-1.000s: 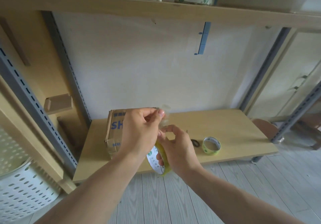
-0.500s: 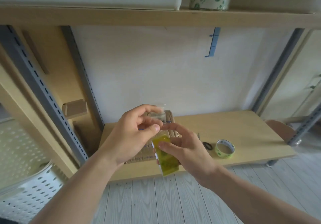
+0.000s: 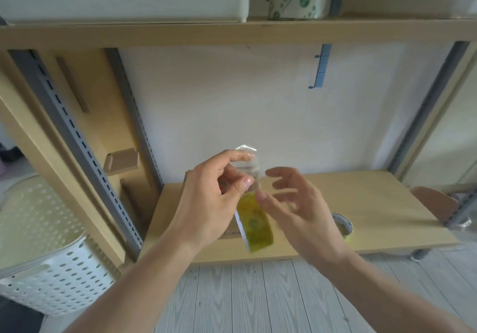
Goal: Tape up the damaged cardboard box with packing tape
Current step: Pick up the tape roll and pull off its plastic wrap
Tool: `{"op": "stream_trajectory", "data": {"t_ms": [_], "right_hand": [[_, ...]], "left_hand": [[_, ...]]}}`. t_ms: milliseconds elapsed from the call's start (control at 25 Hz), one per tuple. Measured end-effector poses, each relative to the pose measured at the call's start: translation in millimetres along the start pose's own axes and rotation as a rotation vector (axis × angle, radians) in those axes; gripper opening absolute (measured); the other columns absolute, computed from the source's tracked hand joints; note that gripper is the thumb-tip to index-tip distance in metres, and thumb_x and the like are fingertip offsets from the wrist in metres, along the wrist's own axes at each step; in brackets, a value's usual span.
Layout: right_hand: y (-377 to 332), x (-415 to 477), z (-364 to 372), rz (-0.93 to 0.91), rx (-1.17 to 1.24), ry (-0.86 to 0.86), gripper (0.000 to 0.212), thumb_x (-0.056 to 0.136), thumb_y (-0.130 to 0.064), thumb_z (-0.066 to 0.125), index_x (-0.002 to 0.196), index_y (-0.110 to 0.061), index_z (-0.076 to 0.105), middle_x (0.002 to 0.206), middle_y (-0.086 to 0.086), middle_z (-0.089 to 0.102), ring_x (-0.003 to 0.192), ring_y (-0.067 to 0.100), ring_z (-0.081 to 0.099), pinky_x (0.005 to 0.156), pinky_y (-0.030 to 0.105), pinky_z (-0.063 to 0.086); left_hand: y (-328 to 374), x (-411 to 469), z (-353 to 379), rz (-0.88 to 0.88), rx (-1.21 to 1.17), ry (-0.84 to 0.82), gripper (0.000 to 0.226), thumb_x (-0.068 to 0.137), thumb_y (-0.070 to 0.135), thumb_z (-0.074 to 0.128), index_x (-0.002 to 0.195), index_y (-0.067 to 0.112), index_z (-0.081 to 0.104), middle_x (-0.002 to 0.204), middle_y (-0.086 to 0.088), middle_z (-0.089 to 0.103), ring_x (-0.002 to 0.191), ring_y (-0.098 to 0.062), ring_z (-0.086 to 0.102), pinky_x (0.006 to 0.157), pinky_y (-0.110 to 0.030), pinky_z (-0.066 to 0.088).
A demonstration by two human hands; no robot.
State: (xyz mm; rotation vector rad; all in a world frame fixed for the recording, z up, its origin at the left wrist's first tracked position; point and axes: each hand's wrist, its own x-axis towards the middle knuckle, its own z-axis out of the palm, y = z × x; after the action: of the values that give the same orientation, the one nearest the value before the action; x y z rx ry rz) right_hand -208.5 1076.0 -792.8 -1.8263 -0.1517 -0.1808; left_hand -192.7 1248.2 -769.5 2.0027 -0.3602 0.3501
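The left hand (image 3: pixel 214 198) is pinching the clear free end of the packing tape (image 3: pixel 254 223), whose roll is dangling just below both hands. The right hand (image 3: pixel 291 203) is hovering beside it, fingers spread, apparently gripping nothing. The cardboard box (image 3: pixel 228 230) is sitting on the counter (image 3: pixel 374 203) behind the left hand, mostly hidden. Unsupported, the roll is risking twisting the strip onto itself or the fingers.

Left hand (image 3: pixel 214 198) pinches a tape strip (image 3: pixel 249 164) between thumb and forefinger; right hand (image 3: pixel 294 203) beside it, fingers (image 3: pixel 284 175) loosely spread.
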Motion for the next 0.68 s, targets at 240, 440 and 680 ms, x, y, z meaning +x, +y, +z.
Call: {"op": "stream_trajectory", "data": {"t_ms": [240,440,680], "right_hand": [[-9.3,14.3,-28.6,-0.15,0.004,0.067,0.028,0.089,-0.032,0.073,0.116,-0.027,0.067,0.106,-0.008,0.068,0.104,0.005,0.064,0.081,0.022,0.055],[-8.4,16.7,-35.4,-0.034,0.154,0.023,0.009,0.09,-0.022,0.073,0.088,-0.013,0.073,0.089,0.002,0.075,0.089,0.01,0.07,0.069,0.015,0.05],[-14.0,4.5,-44.4,-0.031,0.034,0.101,0.01,0.088,-0.023,0.075,0.078,-0.022,0.073,0.084,-0.009,0.075,0.091,-0.001,0.065,0.078,0.015,0.046]], "left_hand": [[2.8,-6.0,34.9,0.059,0.015,-0.146,0.021,0.096,0.019,0.069,0.112,0.033,0.069,0.091,0.007,0.074,0.089,-0.019,0.069,0.084,-0.05,0.055],[7.8,-8.4,45.9,0.051,-0.01,-0.148,0.018,0.093,0.016,0.072,0.1,0.032,0.07,0.086,0.008,0.075,0.084,-0.018,0.07,0.081,-0.051,0.054],[8.7,-8.7,49.2,-0.003,-0.106,-0.207,0.024,0.09,0.008,0.072,0.104,0.028,0.073,0.081,0.006,0.074,0.08,-0.012,0.072,0.082,-0.041,0.059]]}}
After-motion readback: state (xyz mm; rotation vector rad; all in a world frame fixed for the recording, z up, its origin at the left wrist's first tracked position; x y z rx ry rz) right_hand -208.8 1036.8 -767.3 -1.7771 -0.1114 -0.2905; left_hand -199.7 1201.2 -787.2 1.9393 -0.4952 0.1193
